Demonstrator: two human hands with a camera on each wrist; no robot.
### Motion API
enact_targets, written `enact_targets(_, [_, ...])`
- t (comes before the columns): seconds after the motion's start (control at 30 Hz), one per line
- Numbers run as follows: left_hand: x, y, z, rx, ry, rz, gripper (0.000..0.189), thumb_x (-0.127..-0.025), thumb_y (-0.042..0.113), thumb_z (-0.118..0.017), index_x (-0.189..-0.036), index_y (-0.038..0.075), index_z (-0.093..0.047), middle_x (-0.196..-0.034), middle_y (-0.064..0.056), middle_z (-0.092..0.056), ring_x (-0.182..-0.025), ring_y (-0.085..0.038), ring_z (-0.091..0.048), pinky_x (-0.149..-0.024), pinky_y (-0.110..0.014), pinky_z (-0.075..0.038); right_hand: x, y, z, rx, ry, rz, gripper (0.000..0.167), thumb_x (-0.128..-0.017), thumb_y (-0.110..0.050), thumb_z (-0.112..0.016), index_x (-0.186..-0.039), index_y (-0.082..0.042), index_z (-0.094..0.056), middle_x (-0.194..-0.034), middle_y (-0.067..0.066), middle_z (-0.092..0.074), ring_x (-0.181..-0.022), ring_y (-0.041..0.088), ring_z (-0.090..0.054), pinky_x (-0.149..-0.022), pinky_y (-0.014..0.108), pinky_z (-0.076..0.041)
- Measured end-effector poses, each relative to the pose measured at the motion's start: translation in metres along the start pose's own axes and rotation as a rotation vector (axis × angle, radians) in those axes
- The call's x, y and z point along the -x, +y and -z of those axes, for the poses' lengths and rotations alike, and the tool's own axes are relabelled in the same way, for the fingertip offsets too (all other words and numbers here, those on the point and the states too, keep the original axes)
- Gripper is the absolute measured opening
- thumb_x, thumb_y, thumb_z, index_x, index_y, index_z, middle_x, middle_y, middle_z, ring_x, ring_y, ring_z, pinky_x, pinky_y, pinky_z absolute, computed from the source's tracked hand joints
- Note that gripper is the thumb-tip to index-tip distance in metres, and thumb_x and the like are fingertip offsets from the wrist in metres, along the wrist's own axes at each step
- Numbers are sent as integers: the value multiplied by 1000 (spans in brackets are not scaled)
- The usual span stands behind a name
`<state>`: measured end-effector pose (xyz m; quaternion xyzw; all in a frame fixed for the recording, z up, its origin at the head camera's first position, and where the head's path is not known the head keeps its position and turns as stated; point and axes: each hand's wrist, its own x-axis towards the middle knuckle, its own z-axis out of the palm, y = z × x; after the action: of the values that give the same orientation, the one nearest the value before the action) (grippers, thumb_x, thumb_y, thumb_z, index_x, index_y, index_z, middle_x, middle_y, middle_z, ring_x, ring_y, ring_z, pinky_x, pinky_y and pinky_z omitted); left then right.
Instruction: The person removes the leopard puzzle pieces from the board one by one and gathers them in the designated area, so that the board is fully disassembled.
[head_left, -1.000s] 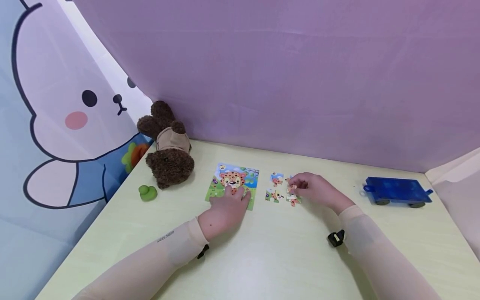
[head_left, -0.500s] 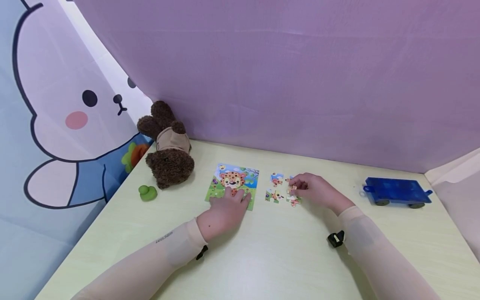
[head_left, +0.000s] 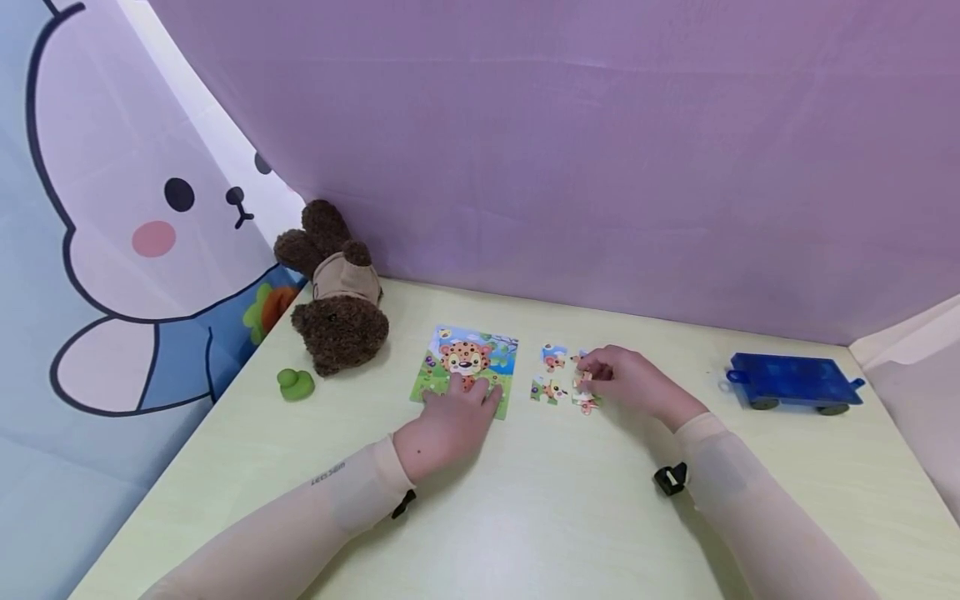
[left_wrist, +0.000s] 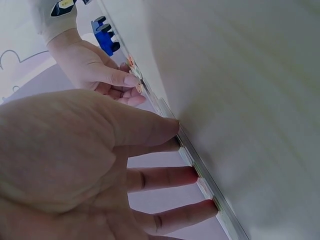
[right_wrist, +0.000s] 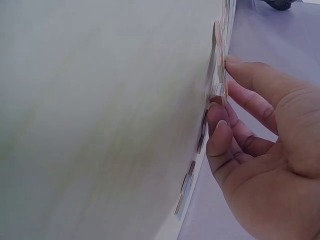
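Observation:
My left hand (head_left: 450, 425) rests its spread fingertips on the lower part of a square picture board (head_left: 468, 358) printed with a spotted leopard; its fingers look fairly straight in the left wrist view. To the right of the board, my right hand (head_left: 633, 379) pinches a small jigsaw piece (right_wrist: 223, 92) between thumb and fingers, close over the table. Another jigsaw piece (head_left: 587, 407) with orange print lies just below those fingers. Two loose pieces lie between the board and this hand, a blue-topped piece (head_left: 553, 357) and a green-edged piece (head_left: 546, 392). The fingers partly cover the held piece.
A brown plush toy (head_left: 343, 325) lies upside down at the back left of the table (head_left: 525, 517). In front of it sits a small green toy (head_left: 296, 385). A blue toy wagon (head_left: 795, 382) stands at the right. A purple curtain (head_left: 562, 167) hangs behind the table.

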<state>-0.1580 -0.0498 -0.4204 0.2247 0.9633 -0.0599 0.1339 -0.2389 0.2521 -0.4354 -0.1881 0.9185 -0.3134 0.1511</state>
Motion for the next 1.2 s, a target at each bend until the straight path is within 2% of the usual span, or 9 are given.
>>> enact_targets(0.33, [-1,-3,-3,-27,9,-25,64,-108,14,-56,-169,18,-35,-157,-11,-48,-140,-45,-49,-91,-70,-61,3,-2,-1,-3,-2,2,24,-102,-15,-74,-124,-8,-73,-114,9,-70,-101,20,-64,-88,35,-56])
enact_targets(0.87, [2,-2,0,-35,17,-20,61,-109,14,-56,-167,19,-38,-156,-10,-50,-139,-42,-49,-89,-69,-63,2,1,-3,-11,18,-12,27,-99,-20,-78,-124,-10,-73,-118,10,-67,-107,21,-64,-92,38,-56])
enact_targets(1.2, [3,-1,3,-39,12,-20,62,-109,13,-57,-167,18,-38,-155,-10,-50,-138,-42,-50,-89,-68,-63,3,-6,-1,33,38,2,31,-98,-22,-80,-126,-9,-73,-114,7,-68,-103,20,-63,-87,32,-56])
